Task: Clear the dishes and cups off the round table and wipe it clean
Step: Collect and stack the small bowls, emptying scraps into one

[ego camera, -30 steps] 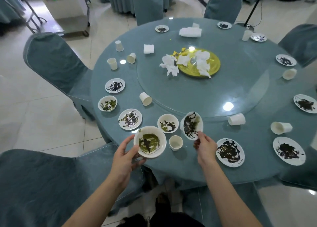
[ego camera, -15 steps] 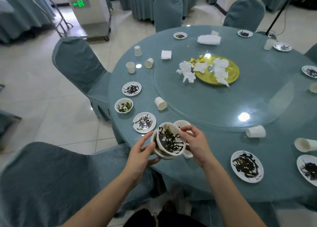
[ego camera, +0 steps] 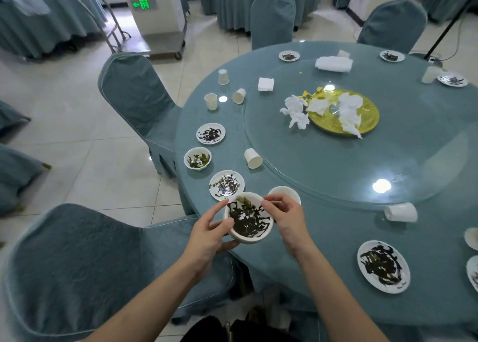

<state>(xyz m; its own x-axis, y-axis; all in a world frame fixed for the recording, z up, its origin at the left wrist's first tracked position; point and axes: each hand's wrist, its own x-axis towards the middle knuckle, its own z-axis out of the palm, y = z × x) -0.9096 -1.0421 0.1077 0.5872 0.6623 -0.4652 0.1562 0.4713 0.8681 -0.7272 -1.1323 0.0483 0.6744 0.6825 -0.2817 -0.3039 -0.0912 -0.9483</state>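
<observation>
The job has only just started. The left hand (ego camera: pixel 207 234) grips a dirty bowl (ego camera: pixel 248 218) at the desk (ego camera: pixel 323 227) edge — the right hand (ego camera: pixel 285 218) pinches its rim. Many plates, cups and napkins wait — no wiping yet.

A single head-worn wide-angle view looks forward and steeply down from the near edge of the round teal-clothed desk (ego camera: pixel 336 238), close above the person's forearms.
</observation>
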